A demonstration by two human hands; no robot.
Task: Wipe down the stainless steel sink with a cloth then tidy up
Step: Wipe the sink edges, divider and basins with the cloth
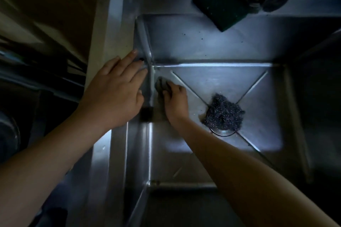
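Observation:
The stainless steel sink fills the view from above in dim light. My left hand lies flat with straight fingers on the sink's left rim, fingertips at the basin's edge. My right hand reaches down into the basin's far-left bottom corner. Its fingers curl over a small dark cloth pressed against the foot of the left wall. Most of the cloth is hidden under the fingers.
A grey steel-wool scourer sits on the drain in the middle of the basin floor. A dark green sponge lies on the back ledge, overhanging the basin. The tap stands at the back right. A pale counter edge runs along the left.

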